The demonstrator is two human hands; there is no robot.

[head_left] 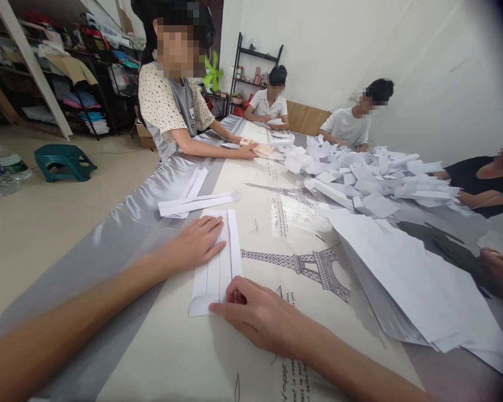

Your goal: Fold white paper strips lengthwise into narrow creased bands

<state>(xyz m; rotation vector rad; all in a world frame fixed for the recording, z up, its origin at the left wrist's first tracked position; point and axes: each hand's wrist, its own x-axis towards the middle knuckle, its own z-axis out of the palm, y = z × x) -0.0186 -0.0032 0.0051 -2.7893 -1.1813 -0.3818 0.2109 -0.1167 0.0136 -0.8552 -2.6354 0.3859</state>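
a folded white paper strip [218,262] lies flat on the desk [276,223], running lengthwise away from the person, with fold lines along its length. the left hand [195,243] rests palm down on the strip's left side near the far half, fingers flat and spread a little, clamped on nothing. the right hand [260,315] sits at the strip's near right corner, its fingers curled and pressing the paper's edge down against the desk; whether it pinches the paper or only presses it cannot be told. the strip thus lies between the two hands, touched by both. just beyond it, a few more folded strips [197,202] lie loose and crossed on the silvery cloth. to the right, large white sheets [402,279] overlap in a stack, and farther off a heap of folded white papers [360,176] covers the desk's middle. the desk cover shows eiffel tower drawings [305,265]. other people sit around the desk, one in a spotted shirt [161,103] with hands on a small wooden block [262,149]. a green stool [62,162] stands on the floor at left.
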